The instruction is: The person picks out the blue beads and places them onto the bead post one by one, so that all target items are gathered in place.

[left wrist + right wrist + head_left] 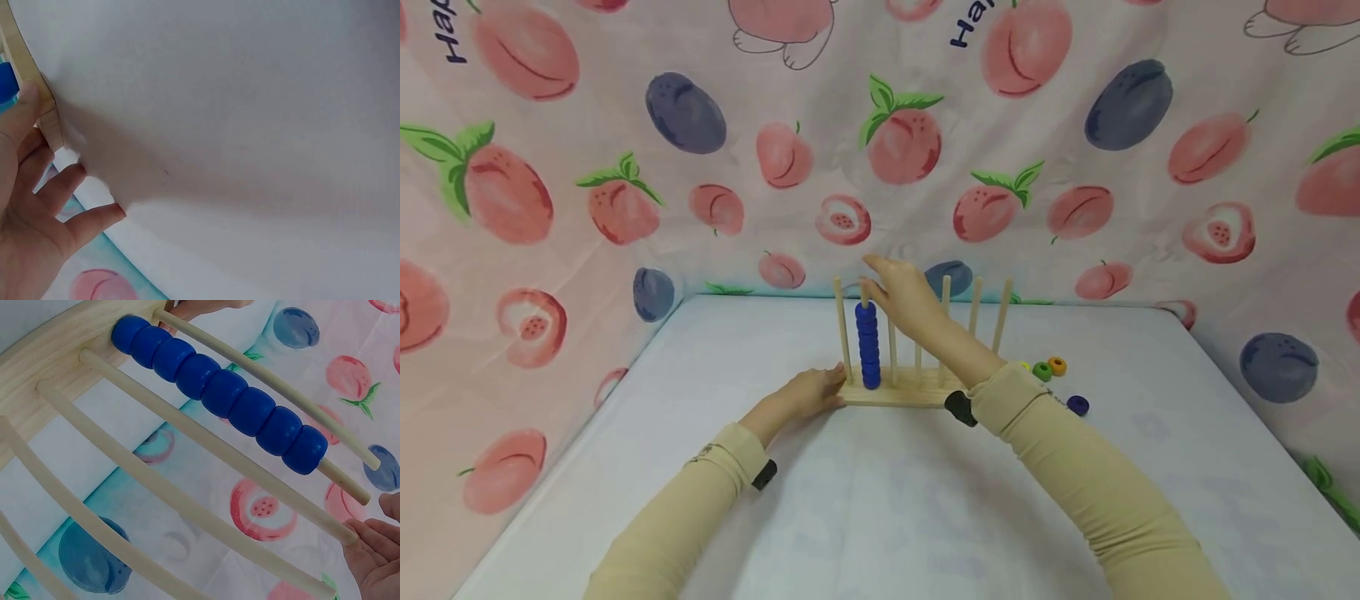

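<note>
A wooden stand (895, 398) with a row of upright pegs stands on the table. Several blue beads (868, 343) are stacked on its second peg from the left, whose bare tip (344, 481) sticks out past the top bead. The left hand (808, 393) holds the left end of the base, thumb over the edge in the left wrist view and the other fingers spread at the end. Up by the peg tops is the right hand (913, 300), with no bead in its fingers. In the right wrist view its fingers (372, 550) are right at the third peg's tip.
Right of the stand lie loose beads: an orange one (1057, 366), a green one (1042, 372), a dark blue one (1078, 406) and a partly hidden yellow one (1026, 366). A fruit-patterned cloth (850, 125) hangs behind the white table (865, 500).
</note>
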Motion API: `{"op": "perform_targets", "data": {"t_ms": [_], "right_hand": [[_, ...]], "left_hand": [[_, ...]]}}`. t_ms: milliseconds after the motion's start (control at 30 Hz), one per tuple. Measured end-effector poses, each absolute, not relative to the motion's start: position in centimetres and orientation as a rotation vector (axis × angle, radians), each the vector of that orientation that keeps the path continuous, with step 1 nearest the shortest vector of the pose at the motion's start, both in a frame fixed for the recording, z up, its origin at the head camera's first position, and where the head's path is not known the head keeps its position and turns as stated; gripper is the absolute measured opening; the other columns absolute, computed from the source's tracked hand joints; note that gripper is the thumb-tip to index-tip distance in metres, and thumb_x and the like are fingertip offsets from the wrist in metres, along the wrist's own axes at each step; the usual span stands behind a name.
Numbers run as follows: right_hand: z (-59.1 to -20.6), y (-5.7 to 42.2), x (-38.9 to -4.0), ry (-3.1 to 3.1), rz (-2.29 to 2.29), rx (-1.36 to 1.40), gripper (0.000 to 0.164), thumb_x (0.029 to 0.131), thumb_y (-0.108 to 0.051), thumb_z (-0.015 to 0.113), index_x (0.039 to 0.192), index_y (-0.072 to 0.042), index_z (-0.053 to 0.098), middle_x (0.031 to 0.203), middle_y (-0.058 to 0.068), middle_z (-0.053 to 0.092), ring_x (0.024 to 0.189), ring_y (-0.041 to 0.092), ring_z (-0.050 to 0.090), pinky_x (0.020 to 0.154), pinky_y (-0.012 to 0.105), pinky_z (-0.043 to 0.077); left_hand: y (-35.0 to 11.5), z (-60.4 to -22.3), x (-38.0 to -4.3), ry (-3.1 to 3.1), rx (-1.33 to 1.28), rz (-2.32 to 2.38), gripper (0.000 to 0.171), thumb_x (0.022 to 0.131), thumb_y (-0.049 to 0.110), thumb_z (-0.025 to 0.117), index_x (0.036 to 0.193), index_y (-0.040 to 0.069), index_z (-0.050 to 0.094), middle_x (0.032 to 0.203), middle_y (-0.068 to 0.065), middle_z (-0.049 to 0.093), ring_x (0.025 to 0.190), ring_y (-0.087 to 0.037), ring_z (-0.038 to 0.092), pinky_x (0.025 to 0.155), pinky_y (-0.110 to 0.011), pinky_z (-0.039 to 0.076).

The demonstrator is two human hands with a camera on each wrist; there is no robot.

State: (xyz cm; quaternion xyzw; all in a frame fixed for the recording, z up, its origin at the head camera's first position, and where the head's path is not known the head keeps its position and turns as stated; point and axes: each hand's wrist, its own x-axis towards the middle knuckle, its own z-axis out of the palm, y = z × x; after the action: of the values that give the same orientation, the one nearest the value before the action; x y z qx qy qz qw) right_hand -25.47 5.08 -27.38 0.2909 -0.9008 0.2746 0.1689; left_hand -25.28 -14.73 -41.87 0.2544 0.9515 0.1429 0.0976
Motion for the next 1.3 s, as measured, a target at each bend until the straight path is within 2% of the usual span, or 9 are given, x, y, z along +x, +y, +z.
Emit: {"op": "perform_targets", "data": {"t_ms": [333,500,700,933,967,1000,1167,1200,1300], "right_hand": [[-27.4,5.1,-25.2,-2.578,0.768,0.829,0.038,0.095,-0.014,0.057,0.128,0.005,0.053,0.127,0.020,0.060,0.116,0.028,0.059,0.094,0.036,0.053],[-27.6,5.3,-25.1,-2.594,0.792,0.827,0.040,0.094,-0.014,0.058,0.130,0.002,0.053,0.128,0.018,0.060,0.120,0.027,0.057,0.098,0.037,0.050],[-27.7,5.7,-25.0,-2.551,0.868,0.866,0.037,0.094,-0.014,0.057,0.129,0.001,0.055,0.129,0.016,0.060,0.121,0.027,0.055,0.101,0.038,0.048],[-27.4,7.0,-24.4,-2.457,0.884,0.939,0.034,0.095,-0.008,0.053,0.127,0.001,0.056,0.127,0.016,0.061,0.114,0.029,0.059,0.095,0.040,0.051],[-27.3,7.2,-24.3,-2.450,0.883,0.943,0.033,0.095,-0.007,0.053,0.127,0.000,0.056,0.126,0.016,0.061,0.105,0.030,0.063,0.089,0.040,0.053],[-27.4,7.4,-24.2,-2.444,0.882,0.946,0.033,0.095,-0.007,0.052,0.127,0.000,0.056,0.126,0.016,0.062,0.104,0.029,0.063,0.089,0.040,0.053],[-27.9,8.4,-23.4,-2.438,0.872,0.975,0.030,0.096,-0.009,0.052,0.124,-0.001,0.058,0.126,0.015,0.061,0.110,0.028,0.062,0.098,0.046,0.049],[-28.0,8.7,-23.1,-2.439,0.865,0.987,0.030,0.096,-0.009,0.053,0.124,-0.001,0.058,0.127,0.015,0.061,0.118,0.029,0.057,0.102,0.048,0.045],[-28.5,9.5,-22.5,-2.435,0.842,1.030,0.030,0.094,-0.009,0.055,0.123,0.000,0.059,0.127,0.016,0.061,0.119,0.030,0.057,0.101,0.047,0.046]], "left_hand": [[-14.7,-41.6,-25.3,2.784,0.778,0.375,0.059,0.095,0.022,0.056,0.142,-0.006,0.033,0.145,-0.023,0.038,0.125,-0.041,0.047,0.107,-0.049,0.038],[-14.7,-41.6,-25.2,2.736,0.791,0.292,0.057,0.097,0.021,0.052,0.143,-0.005,0.031,0.149,-0.023,0.030,0.131,-0.041,0.041,0.111,-0.048,0.034],[-14.5,-41.7,-24.7,2.768,0.742,0.180,0.054,0.100,0.024,0.045,0.146,0.000,0.029,0.154,-0.016,0.025,0.133,-0.044,0.036,0.105,-0.057,0.038],[-14.7,-41.4,-24.0,2.911,0.833,0.034,0.043,0.098,0.020,0.048,0.137,0.002,0.046,0.146,-0.018,0.041,0.126,-0.043,0.047,0.097,-0.054,0.046],[-14.7,-41.2,-24.0,2.925,0.847,0.037,0.041,0.098,0.018,0.049,0.136,0.002,0.049,0.144,-0.018,0.044,0.125,-0.043,0.048,0.098,-0.053,0.046],[-14.8,-41.2,-24.0,2.942,0.873,0.043,0.039,0.097,0.018,0.050,0.133,0.002,0.051,0.141,-0.019,0.047,0.123,-0.042,0.050,0.097,-0.053,0.047],[-15.0,-41.0,-24.0,2.989,1.041,0.130,0.026,0.093,0.011,0.056,0.116,0.001,0.065,0.122,-0.020,0.063,0.110,-0.038,0.061,0.091,-0.048,0.052],[-15.0,-41.0,-23.9,2.996,1.077,0.143,0.023,0.092,0.010,0.058,0.112,0.001,0.066,0.118,-0.019,0.065,0.107,-0.037,0.063,0.089,-0.047,0.053],[-15.1,-40.9,-23.4,3.008,1.128,0.191,0.020,0.089,0.008,0.061,0.107,0.001,0.069,0.110,-0.017,0.069,0.101,-0.033,0.066,0.086,-0.044,0.055]]}}
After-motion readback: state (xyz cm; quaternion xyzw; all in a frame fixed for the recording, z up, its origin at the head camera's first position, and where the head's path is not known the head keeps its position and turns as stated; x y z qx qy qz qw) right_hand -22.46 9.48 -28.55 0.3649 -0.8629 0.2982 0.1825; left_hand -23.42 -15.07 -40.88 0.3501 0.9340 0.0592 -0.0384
